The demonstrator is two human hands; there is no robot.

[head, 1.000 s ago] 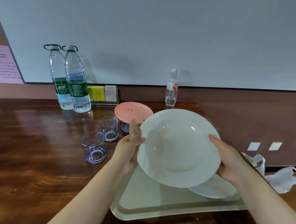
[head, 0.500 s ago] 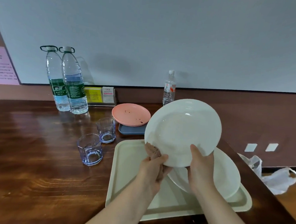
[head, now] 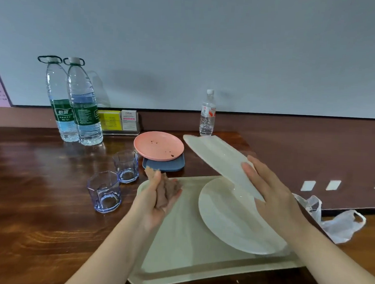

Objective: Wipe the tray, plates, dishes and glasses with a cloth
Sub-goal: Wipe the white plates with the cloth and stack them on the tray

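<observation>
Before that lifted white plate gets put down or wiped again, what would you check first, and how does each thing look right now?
1. Right hand holds the tilted plate: ok.
2. Left hand grips the cloth: ok.
3. Cloth touching the tilted plate: not ok, apart.
4. Second white plate lies flat on the tray: ok.
5. Pink plate clean: not ok, dark specks.
6. Tilted plate's underside clean: cannot tell.
</observation>
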